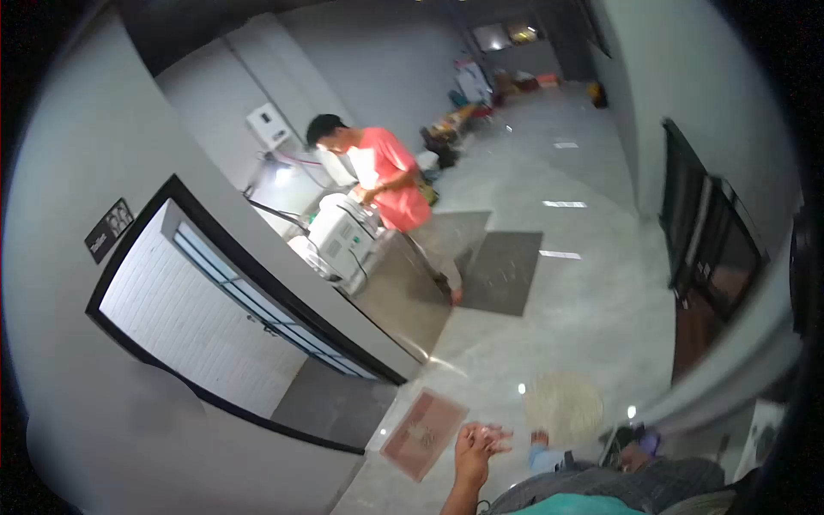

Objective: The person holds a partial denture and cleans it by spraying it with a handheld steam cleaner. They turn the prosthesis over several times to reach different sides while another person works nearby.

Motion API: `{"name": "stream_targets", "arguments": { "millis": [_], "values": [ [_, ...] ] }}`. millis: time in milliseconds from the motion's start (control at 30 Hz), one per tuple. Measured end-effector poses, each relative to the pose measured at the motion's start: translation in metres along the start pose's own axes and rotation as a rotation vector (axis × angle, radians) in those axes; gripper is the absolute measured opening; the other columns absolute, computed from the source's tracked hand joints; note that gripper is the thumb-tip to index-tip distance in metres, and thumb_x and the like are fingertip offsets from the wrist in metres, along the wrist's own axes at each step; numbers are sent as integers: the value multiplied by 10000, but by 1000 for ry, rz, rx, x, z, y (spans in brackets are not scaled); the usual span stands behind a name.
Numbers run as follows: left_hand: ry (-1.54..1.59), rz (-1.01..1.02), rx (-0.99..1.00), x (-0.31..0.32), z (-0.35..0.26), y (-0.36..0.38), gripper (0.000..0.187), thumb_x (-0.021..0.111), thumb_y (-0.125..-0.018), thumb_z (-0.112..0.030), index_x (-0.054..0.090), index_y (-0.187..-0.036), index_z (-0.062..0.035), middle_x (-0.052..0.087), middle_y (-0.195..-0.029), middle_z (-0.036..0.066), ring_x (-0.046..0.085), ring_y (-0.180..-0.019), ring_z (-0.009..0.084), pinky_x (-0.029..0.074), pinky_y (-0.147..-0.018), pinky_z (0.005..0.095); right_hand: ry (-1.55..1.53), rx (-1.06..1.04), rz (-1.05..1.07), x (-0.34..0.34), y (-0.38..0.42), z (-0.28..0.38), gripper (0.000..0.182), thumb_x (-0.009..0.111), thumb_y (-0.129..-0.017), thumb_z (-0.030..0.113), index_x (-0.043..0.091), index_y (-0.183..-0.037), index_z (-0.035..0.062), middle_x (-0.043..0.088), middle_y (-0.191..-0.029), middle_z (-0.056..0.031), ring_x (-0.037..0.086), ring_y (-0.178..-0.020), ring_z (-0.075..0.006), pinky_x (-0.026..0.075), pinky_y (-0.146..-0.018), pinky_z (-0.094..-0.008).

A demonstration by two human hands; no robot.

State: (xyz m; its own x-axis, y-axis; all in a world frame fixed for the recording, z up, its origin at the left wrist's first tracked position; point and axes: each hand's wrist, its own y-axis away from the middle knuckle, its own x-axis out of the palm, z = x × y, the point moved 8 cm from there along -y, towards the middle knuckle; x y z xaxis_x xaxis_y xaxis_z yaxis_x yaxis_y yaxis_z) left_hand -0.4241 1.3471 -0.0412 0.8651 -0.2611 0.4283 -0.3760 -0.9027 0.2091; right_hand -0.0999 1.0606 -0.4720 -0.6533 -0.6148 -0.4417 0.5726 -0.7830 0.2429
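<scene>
My left hand (477, 448) is raised near the bottom of the head view, left of my body. Its fingers are loosely bent and apart, a little blurred, and I see nothing held in them. Behind it lies a reddish doormat (424, 434) on the floor, not touched by the hand. To its right are my foot (539, 439) and a round cream mat (565, 405). I cannot make out my right hand; beside my dark trousers (601, 487) is a blurred cluster with a purple thing (649, 443).
A person in a coral shirt (390, 176) leans over a counter bearing a white machine (337, 240). Dark grey mats (502, 273) lie by them. A toilet doorway (232, 283) opens at left. Black folded frames (699, 223) lean on the right wall. Several goods (451, 129) line the far wall.
</scene>
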Motion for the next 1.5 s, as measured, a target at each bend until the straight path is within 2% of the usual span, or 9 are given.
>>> {"name": "stream_targets", "arguments": {
  "millis": [167,233,367,567,700,767,933,967,1500],
  "values": [
    [66,13,73,-23,-69,-109,149,460,-1001,-248,411,-1032,-111,633,-925,204,658,-742,310,525,-566,365,-87,128,-267,-175,-145,6,374,671,-780,359,704,-911,10,613,-702,-151,548,-617,-239,438,-591,-401],
    [72,-75,114,-36,-95,-157,155,473,-995,-243,412,-1028,-104,646,-908,214,619,-628,260,508,-540,352,-20,1141,-153,-237,-204,-58,317,642,-828,321,701,-787,12,545,-593,-96,503,-528,-225,415,-534,-416],
    [96,-222,147,-49,-127,-234,150,474,-996,-219,447,-1030,-75,661,-856,222,637,-595,263,486,-510,299,748,581,126,-373,-357,-11,253,644,-845,234,668,-691,34,599,-598,-103,533,-506,-229,452,-555,-427],
    [182,-259,129,-58,-131,-419,95,516,-976,-159,505,-991,-66,635,-792,135,589,-641,183,489,-533,300,108,689,-631,-532,-410,-51,179,578,-783,151,721,-791,44,681,-856,-181,657,-815,-327,530,-720,-468],
    [59,-99,120,-3,-166,-564,111,510,-980,-149,519,-980,-39,607,-786,105,563,-577,165,450,-496,272,380,902,127,-507,-372,-185,178,617,-751,147,708,-852,32,644,-767,-211,619,-680,-344,516,-636,-443],
    [58,-57,155,38,-188,-643,104,504,-982,-149,521,-983,-47,608,-776,108,557,-555,158,434,-479,256,284,186,-143,-553,-310,-90,169,663,-732,164,690,-811,17,614,-682,-204,615,-633,-314,493,-560,-425],
    [50,107,56,140,-208,-797,92,512,-977,-127,529,-1024,-51,616,-796,82,574,-600,135,457,-505,241,-117,442,-660,-620,-247,-137,182,693,-652,237,570,-607,110,553,-579,-86,585,-536,-247,434,-490,-416],
    [66,127,45,157,-209,-824,100,512,-978,-132,532,-1034,-51,617,-795,80,577,-604,134,458,-506,235,516,214,-670,-644,-250,-94,192,605,-736,319,601,-652,146,590,-629,-64,588,-553,-288,415,-501,-443],
    [206,-193,87,219,-206,-1150,201,518,-976,-130,478,-1140,-21,606,-842,89,639,-762,167,464,-554,234,237,475,-385,-1185,-574,-505,191,563,-855,196,702,-797,78,685,-720,-51,671,-636,-225,518,-518,-400]
  ]
}}
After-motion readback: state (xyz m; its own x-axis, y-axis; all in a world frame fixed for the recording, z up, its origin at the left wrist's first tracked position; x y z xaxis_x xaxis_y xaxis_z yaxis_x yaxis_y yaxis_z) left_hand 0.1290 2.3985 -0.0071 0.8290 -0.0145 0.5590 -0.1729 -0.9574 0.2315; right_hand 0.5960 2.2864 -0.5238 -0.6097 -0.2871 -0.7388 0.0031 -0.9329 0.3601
